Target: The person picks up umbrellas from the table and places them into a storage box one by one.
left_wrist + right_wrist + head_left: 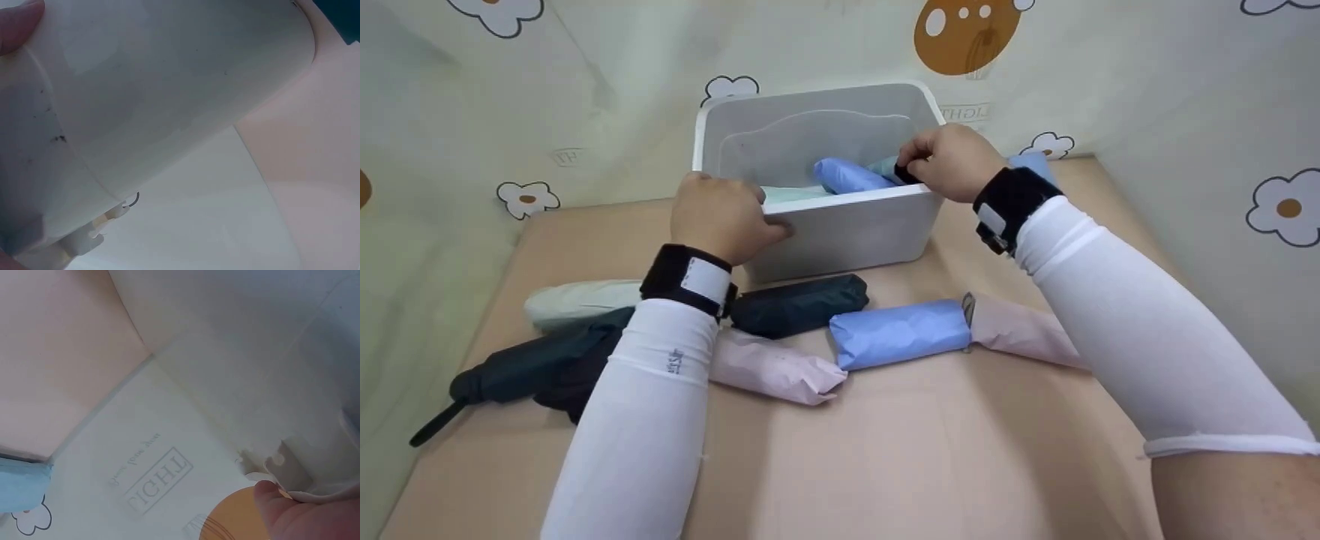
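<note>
A white plastic storage bin (847,236) stands toward the back of the table. My left hand (724,217) grips its front left rim, thumb outside; in the left wrist view the thumb (19,25) lies against the bin wall. My right hand (956,161) holds the right rim with fingers curled over it; the right wrist view shows a finger (270,500) at the rim's edge. Inside lie a blue folded umbrella (851,176), a pale green one (795,194) and a teal one (883,166) with a black end close to my right fingers.
Before the bin lie folded umbrellas: dark green (802,304), blue (900,332), two pink (776,366) (1024,330), pale green (585,300) and a dark one (532,360) with a strap. A light blue item (1035,163) sits behind my right wrist. Patterned sheeting (607,112) surrounds the table.
</note>
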Demonstrator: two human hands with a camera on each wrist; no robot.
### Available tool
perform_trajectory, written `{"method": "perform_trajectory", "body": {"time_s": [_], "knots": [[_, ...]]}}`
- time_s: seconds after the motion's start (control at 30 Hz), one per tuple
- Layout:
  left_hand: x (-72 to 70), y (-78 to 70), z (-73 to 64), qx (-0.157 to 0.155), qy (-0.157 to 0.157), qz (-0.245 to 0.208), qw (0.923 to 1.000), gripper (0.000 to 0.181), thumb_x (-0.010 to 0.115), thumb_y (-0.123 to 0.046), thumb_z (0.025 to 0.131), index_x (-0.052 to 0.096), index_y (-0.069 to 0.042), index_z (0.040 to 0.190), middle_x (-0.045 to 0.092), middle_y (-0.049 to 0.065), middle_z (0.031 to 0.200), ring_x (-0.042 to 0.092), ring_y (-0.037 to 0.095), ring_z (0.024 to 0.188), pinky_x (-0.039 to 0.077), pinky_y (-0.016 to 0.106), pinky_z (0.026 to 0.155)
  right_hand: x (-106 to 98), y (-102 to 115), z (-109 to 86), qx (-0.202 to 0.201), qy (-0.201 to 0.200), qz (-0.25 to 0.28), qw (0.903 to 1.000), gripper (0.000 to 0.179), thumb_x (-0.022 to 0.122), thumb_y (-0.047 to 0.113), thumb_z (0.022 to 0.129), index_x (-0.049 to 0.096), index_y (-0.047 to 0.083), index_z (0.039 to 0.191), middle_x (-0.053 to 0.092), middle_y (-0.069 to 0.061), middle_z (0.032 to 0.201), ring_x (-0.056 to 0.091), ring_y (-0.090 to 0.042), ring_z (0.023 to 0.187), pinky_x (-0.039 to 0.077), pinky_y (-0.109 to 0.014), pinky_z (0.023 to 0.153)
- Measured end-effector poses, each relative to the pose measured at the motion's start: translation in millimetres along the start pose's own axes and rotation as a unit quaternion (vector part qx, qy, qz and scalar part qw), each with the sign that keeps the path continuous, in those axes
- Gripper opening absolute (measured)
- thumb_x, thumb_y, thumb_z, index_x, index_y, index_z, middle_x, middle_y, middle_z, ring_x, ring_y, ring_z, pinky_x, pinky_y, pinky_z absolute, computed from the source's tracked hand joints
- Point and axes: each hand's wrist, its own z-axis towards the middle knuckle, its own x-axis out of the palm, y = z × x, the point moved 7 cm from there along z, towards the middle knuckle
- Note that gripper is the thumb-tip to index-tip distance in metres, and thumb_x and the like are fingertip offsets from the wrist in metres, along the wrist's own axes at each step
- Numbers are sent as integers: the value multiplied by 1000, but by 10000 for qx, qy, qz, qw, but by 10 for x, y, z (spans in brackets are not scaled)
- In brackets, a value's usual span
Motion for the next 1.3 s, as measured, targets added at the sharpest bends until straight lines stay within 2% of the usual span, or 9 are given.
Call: {"method": "perform_trajectory", "body": {"time_s": [0.23, 0.53, 0.8, 1.03, 1.3], "knots": [[12, 10, -11, -35, 44, -57, 10000, 51, 72, -57, 86, 71, -8, 76, 71, 9, 69, 72, 34, 80, 46, 54, 101, 10, -41, -14, 115, -76, 187, 9997, 31, 52, 19, 108, 74, 10, 127, 73, -11, 127, 60, -26, 111, 51, -40, 98], [46, 17, -13, -58, 85, -68, 9999, 50, 72, -57, 87, 74, -7, 81, 72, 10, 70, 72, 34, 82, 46, 53, 101, 31, -74, -29, 189, -241, 472, 9984, 31, 51, 19, 109, 74, 9, 128, 71, -13, 131, 60, -27, 116, 52, -43, 106], [46, 9, -7, -16, 24, -53, 10000, 50, 73, -57, 86, 75, -7, 80, 72, 10, 69, 72, 35, 81, 47, 54, 100, 34, -104, -52, 185, -478, 637, 9967, 31, 51, 20, 109, 74, 10, 128, 72, -11, 131, 61, -26, 116, 52, -43, 106], [15, -6, -7, 50, -114, 2, 9999, 49, 72, -55, 85, 72, -7, 75, 71, 10, 68, 72, 35, 79, 47, 53, 93, 11, -96, -73, 10, -721, 568, 9958, 30, 53, 18, 108, 75, 9, 125, 73, -12, 129, 62, -25, 116, 50, -42, 106], [-11, -8, -6, 67, -205, -29, 9998, 49, 73, -54, 84, 71, -7, 72, 70, 9, 66, 72, 34, 78, 49, 53, 94, 6, -119, -92, 30, -835, 781, 9934, 30, 52, 18, 108, 75, 9, 125, 74, -11, 128, 63, -23, 114, 51, -39, 103]]}}
